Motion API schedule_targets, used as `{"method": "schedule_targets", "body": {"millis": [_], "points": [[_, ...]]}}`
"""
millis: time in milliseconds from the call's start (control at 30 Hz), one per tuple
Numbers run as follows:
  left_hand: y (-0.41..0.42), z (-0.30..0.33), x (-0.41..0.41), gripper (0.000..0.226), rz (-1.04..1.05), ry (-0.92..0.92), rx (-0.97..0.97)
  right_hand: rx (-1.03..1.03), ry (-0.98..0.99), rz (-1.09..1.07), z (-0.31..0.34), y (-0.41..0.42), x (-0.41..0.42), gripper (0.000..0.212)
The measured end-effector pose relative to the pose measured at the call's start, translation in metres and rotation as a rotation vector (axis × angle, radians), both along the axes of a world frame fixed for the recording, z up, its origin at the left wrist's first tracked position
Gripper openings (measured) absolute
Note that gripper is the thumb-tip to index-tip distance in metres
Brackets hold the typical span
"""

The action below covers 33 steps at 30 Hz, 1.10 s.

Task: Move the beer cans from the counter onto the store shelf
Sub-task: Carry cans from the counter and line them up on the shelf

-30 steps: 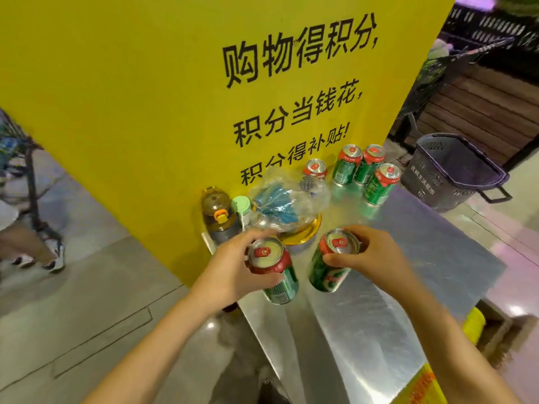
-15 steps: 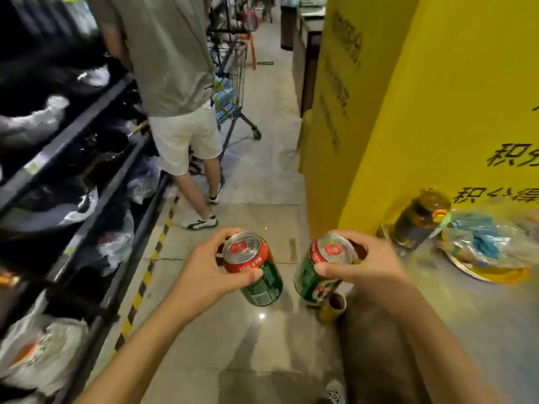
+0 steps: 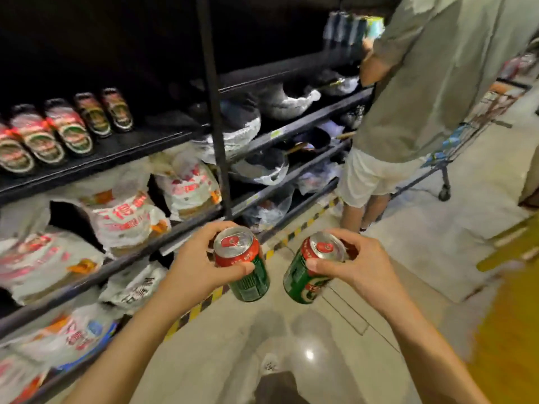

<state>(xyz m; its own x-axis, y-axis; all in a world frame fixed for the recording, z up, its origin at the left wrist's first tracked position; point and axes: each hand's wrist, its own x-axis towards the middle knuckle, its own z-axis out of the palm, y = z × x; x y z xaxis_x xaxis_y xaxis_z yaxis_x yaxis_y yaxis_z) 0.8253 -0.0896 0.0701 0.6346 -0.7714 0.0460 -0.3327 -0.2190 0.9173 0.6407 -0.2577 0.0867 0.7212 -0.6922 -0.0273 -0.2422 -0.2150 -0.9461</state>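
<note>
1. The store shelf [image 3: 96,154] runs along the left of the aisle, a dark metal rack of several tiers with an upright post [image 3: 214,112] dividing it.
2. A bystander [image 3: 423,91] in a grey shirt stands at the far end of the rack beside a shopping cart [image 3: 466,141], well apart from the hands.
3. Bagged goods [image 3: 125,217] fill the lower tiers, so those levels look unsuitable for the cans.
4. A row of shelved cans [image 3: 58,129] like the two being carried stands on an upper tier at the left; the bare stretch of board to its right, short of the post, is my guess for the landing spot.
5. The left hand [image 3: 198,266] wraps its thumb and fingers round the left can [image 3: 242,263], held over the floor near the rack's lower edge, top tilted toward the camera.
6. The right hand [image 3: 358,269] grips the right can [image 3: 312,269] the same way, just beside the first, not touching it.
7. To do this step well, I would raise both cans to that tier, turn them upright before release, and set them down one after the other next to the row, labels outward, without knocking the standing ones.
</note>
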Motion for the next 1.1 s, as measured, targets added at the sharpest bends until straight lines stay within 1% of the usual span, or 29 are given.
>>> {"method": "schedule_targets", "body": {"millis": [67, 300, 467, 533, 600, 700, 800, 967, 1100], "points": [[0.005, 0.000, 0.022, 0.056, 0.092, -0.007, -0.004, -0.015, -0.003, 0.088, -0.001, -0.013, 0.037, 0.036], [0.006, 0.017, 0.086, 0.049, 0.387, -0.078, 0.010, -0.071, -0.026, 0.391, 0.010, -0.052, 0.162, 0.033], [0.003, 0.023, 0.131, 0.057, 0.532, -0.116, 0.022, -0.067, -0.054, 0.513, 0.016, -0.067, 0.237, 0.036], [0.002, 0.025, 0.149, 0.054, 0.567, -0.118, 0.025, -0.060, -0.065, 0.540, 0.018, -0.071, 0.265, 0.034], [0.000, 0.026, 0.170, 0.051, 0.598, -0.118, 0.035, -0.059, -0.073, 0.558, 0.018, -0.075, 0.293, 0.033], [-0.003, 0.028, 0.205, 0.053, 0.628, -0.138, 0.056, -0.068, -0.075, 0.572, 0.017, -0.078, 0.336, 0.034], [-0.006, 0.029, 0.248, 0.047, 0.636, -0.150, 0.071, -0.078, -0.083, 0.560, 0.016, -0.080, 0.379, 0.034], [-0.008, 0.036, 0.325, 0.044, 0.593, -0.146, 0.047, -0.084, -0.079, 0.575, 0.014, -0.080, 0.453, 0.031], [-0.011, 0.045, 0.385, 0.043, 0.566, -0.227, 0.063, -0.116, -0.089, 0.580, 0.016, -0.077, 0.512, 0.029]]}}
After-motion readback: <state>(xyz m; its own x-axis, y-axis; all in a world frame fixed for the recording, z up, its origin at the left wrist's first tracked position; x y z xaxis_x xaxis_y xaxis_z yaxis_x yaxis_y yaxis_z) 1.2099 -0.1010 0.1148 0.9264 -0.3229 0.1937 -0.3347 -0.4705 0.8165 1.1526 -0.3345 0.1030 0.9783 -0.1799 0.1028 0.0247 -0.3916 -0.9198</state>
